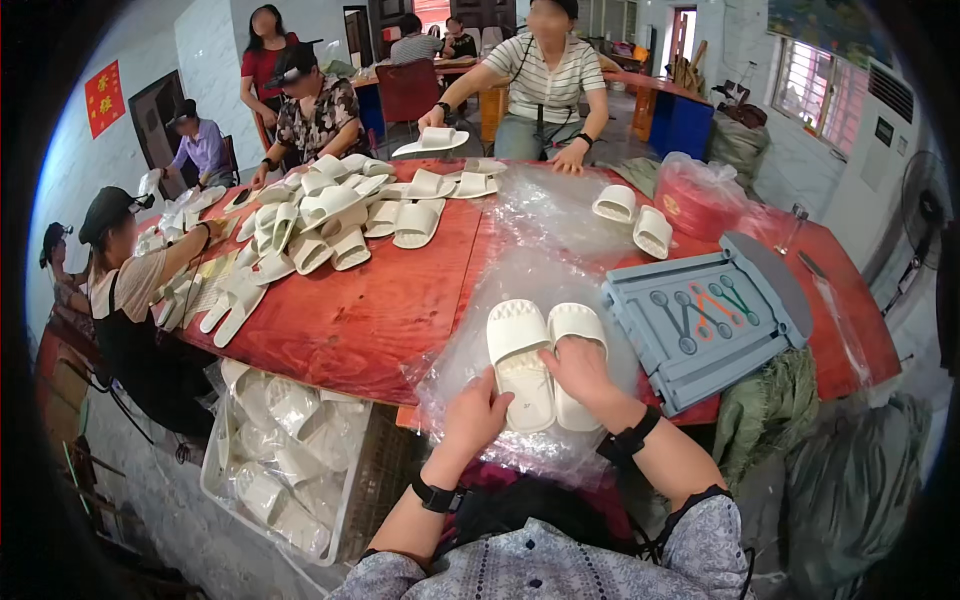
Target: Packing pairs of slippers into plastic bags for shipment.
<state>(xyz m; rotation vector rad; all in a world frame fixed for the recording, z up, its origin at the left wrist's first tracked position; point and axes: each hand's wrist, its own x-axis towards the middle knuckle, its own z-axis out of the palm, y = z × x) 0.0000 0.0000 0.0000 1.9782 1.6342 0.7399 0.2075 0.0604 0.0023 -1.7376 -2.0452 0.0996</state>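
A pair of cream slippers lies side by side on clear plastic bags (463,345) in front of me, toes pointing away. My left hand (474,412) grips the outer edge of the left slipper (524,385), thumb and fingers at its side. Over the right slipper (576,322) lies my right hand (584,372), its fingers reaching in under the strap and hidden there. The thumb of that hand is beside the inner edge of the left slipper.
A heap of slippers (330,200) covers the red table's (400,320) left side. Right of me are a grey plastic folding stool (640,330), another slipper pair (653,232) and a red tub (690,205). A crate (335,540) of bagged slippers stands lower left. Across, a co-worker holds a slipper (432,141).
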